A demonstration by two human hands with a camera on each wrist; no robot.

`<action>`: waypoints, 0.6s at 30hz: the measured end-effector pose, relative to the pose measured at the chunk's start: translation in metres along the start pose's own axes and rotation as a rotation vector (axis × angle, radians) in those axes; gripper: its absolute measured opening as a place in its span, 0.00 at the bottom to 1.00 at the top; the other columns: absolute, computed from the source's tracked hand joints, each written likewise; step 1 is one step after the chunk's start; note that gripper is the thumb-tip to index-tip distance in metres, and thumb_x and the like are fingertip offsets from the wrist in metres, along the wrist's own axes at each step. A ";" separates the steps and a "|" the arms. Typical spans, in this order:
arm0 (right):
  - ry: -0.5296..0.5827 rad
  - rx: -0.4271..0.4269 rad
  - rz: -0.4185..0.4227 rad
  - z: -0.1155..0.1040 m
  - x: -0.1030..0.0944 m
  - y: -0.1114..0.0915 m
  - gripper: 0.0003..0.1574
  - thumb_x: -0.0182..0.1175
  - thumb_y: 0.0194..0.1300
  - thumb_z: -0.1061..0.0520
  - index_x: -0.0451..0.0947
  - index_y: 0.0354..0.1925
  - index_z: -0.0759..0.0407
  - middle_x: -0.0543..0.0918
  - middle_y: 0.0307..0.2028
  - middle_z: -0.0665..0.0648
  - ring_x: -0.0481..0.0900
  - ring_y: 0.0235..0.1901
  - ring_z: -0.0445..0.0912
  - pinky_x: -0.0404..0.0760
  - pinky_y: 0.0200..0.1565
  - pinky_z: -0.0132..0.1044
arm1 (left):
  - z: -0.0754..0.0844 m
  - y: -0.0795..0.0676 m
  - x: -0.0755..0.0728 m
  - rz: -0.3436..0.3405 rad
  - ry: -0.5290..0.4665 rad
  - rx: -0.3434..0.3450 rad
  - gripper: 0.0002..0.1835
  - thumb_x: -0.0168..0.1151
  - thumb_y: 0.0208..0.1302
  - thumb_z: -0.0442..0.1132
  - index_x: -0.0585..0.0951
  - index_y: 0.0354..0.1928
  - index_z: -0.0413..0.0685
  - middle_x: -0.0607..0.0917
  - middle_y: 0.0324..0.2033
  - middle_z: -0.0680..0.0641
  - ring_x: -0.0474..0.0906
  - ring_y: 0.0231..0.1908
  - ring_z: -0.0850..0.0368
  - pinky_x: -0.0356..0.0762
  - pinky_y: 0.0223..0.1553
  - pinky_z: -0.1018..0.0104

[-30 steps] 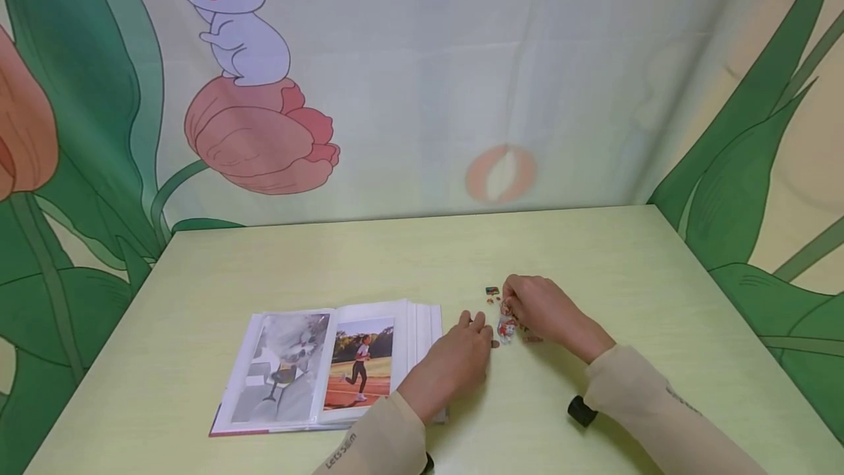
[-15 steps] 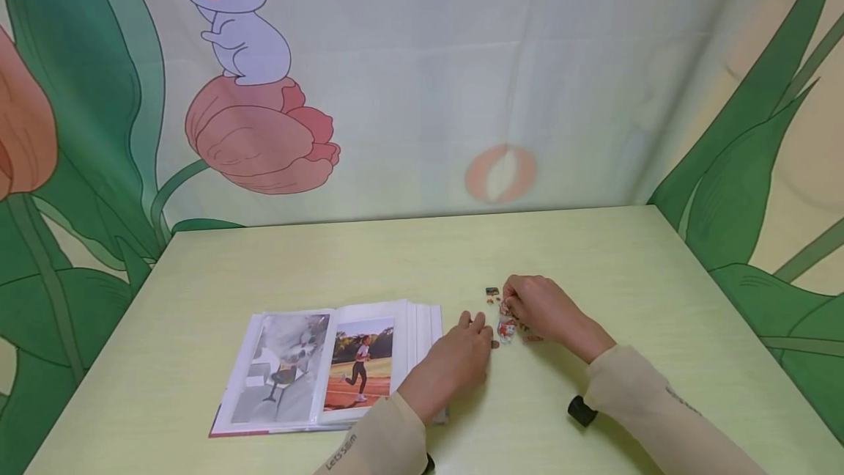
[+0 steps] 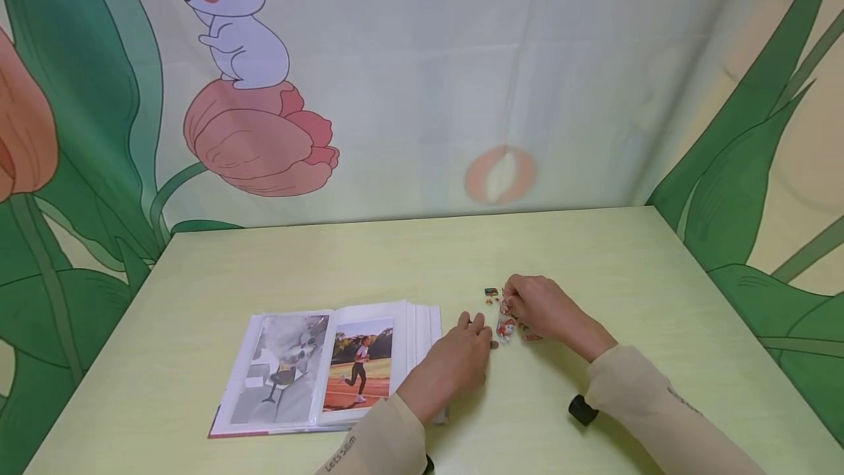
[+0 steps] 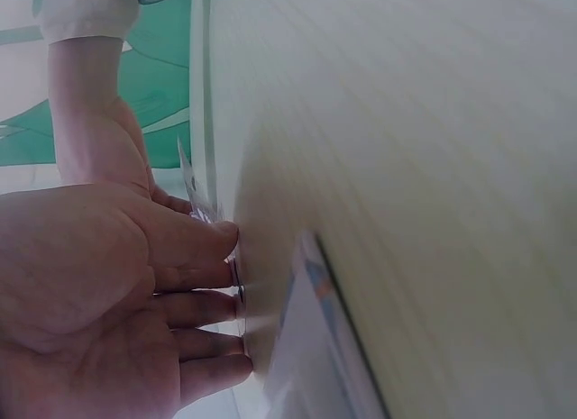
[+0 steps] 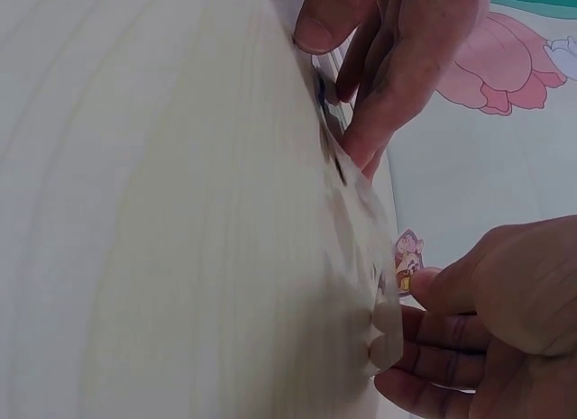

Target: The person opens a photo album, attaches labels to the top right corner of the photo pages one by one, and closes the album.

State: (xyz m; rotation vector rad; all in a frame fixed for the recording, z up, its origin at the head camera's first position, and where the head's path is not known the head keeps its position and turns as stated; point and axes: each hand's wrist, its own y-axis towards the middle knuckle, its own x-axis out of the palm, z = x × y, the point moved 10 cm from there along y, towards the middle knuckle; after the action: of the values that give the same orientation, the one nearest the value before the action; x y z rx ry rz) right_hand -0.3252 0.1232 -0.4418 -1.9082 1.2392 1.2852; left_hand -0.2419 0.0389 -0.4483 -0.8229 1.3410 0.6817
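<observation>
A thin clear sticker sheet (image 3: 505,330) with small printed pictures lies on the table to the right of a photo album. My left hand (image 3: 455,358) rests with extended fingers at the sheet's left side, its fingertips down on it in the right wrist view. Opposite, my right hand (image 3: 543,306) pinches the sheet's raised edge between thumb and fingers. A small cartoon-figure sticker (image 5: 407,261) shows right at the right thumb tip. Through the clear raised part (image 5: 386,333), the right fingertips are visible. The right hand covers part of the sheet in the head view.
The photo album (image 3: 418,336) lies open on the left, under the left forearm in the head view. It shows a runner photo (image 3: 359,369) and a grey chair picture (image 3: 283,369). A printed curtain (image 3: 409,94) hangs behind the table (image 3: 593,240).
</observation>
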 end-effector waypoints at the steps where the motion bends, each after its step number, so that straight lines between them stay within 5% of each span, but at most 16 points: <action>1: 0.002 0.001 0.000 0.000 0.000 0.000 0.08 0.57 0.71 0.68 0.79 0.35 0.60 0.81 0.28 0.49 0.74 0.27 0.43 0.77 0.37 0.40 | 0.000 0.000 0.000 0.001 0.004 0.001 0.19 0.62 0.68 0.35 0.80 0.59 0.38 0.78 0.61 0.42 0.73 0.58 0.48 0.74 0.61 0.65; 18: 0.042 0.034 -0.017 0.005 0.000 0.001 0.09 0.54 0.72 0.68 0.77 0.35 0.59 0.80 0.29 0.50 0.74 0.29 0.43 0.78 0.38 0.41 | 0.001 -0.002 -0.002 -0.017 -0.011 -0.005 0.19 0.58 0.71 0.35 0.79 0.61 0.38 0.76 0.66 0.40 0.71 0.64 0.45 0.70 0.66 0.64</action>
State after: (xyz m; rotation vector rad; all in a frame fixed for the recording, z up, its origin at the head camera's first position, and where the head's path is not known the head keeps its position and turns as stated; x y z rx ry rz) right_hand -0.3282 0.1266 -0.4441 -1.9274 1.2547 1.2132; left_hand -0.2400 0.0390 -0.4461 -0.8326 1.3215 0.6760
